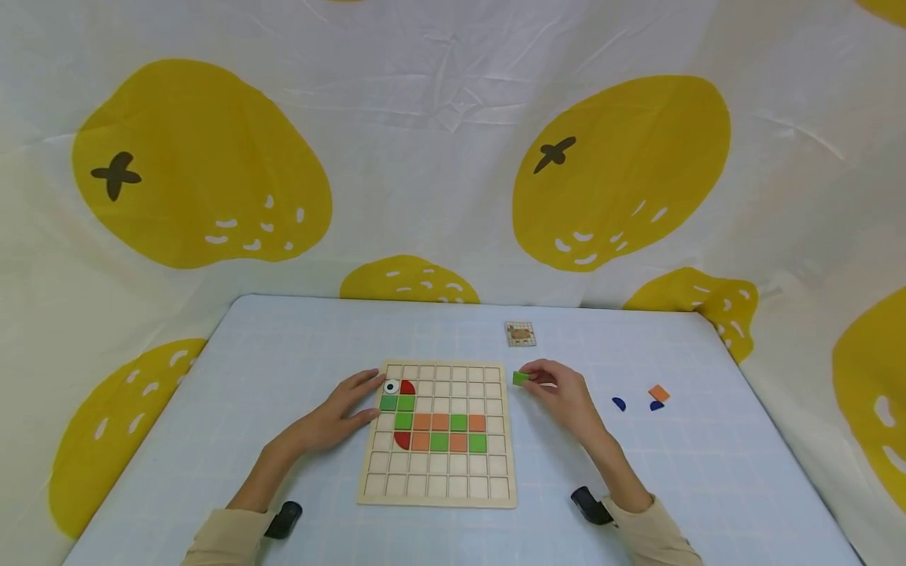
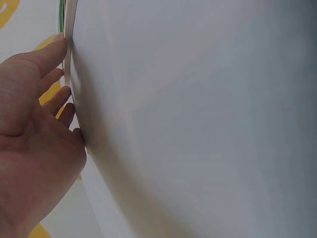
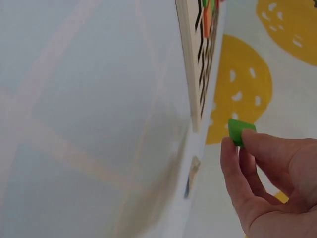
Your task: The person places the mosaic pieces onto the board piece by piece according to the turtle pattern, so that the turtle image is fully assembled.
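A wooden grid board (image 1: pixel 436 489) lies on the table, with green and orange squares, two red quarter-round pieces (image 1: pixel 407 387) and a round eye piece (image 1: pixel 392 386) in its cells. At the board's left edge rests my left hand (image 1: pixel 333 415), its fingers extended against the rim; the left wrist view shows this hand (image 2: pixel 39 129) touching the board's side. Beyond the board's upper right edge, my right hand (image 1: pixel 562 397) pinches a green piece (image 1: pixel 520 378) between thumb and fingers. In the right wrist view the hand (image 3: pixel 272 173) holds the green piece (image 3: pixel 238 131) clear of the board (image 3: pixel 188 59).
A small picture card (image 1: pixel 521 333) lies behind the board, to the right. Farther right on the table are an orange square (image 1: pixel 659 392) and two dark blue rounded pieces (image 1: pixel 619 404). A fruit-patterned cloth hangs behind the table.
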`<move>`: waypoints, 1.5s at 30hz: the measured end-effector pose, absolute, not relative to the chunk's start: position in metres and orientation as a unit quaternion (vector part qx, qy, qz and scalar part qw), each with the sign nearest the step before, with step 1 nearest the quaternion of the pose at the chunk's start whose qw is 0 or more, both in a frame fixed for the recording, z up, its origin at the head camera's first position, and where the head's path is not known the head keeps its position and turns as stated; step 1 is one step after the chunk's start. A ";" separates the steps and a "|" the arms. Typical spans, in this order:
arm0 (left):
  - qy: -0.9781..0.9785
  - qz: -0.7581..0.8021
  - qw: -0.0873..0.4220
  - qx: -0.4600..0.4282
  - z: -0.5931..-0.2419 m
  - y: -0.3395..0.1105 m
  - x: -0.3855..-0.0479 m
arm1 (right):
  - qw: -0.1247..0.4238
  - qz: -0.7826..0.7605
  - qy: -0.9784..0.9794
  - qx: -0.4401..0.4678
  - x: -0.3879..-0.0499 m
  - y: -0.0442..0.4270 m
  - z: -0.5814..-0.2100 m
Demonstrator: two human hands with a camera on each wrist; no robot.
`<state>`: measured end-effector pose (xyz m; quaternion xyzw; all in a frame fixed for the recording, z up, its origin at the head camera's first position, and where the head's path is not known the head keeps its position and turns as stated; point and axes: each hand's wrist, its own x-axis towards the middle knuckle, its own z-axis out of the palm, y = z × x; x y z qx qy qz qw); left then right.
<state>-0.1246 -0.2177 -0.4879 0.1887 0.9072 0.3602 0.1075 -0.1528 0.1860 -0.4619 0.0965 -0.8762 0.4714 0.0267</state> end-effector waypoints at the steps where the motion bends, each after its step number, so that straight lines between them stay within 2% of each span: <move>1: 0.908 0.359 0.108 0.188 -0.488 -0.218 -0.125 | 0.024 0.475 -0.874 0.099 -0.154 0.183 -0.462; 11: 0.907 0.360 0.109 0.187 -0.487 -0.217 -0.125 | 0.003 0.481 -0.869 0.116 -0.155 0.152 -0.463; 18: 0.899 0.374 0.109 0.198 -0.487 -0.218 -0.124 | -0.021 0.483 -0.859 0.165 -0.154 0.131 -0.465; 27: 0.901 0.371 0.111 0.196 -0.490 -0.220 -0.125 | -0.058 0.484 -0.843 0.225 -0.157 0.110 -0.467; 36: 0.901 0.370 0.115 0.197 -0.489 -0.217 -0.127 | -0.114 0.472 -0.839 0.246 -0.157 0.099 -0.466; 45: 0.905 0.363 0.112 0.191 -0.489 -0.218 -0.126 | -0.115 0.448 -0.849 0.255 -0.159 0.090 -0.466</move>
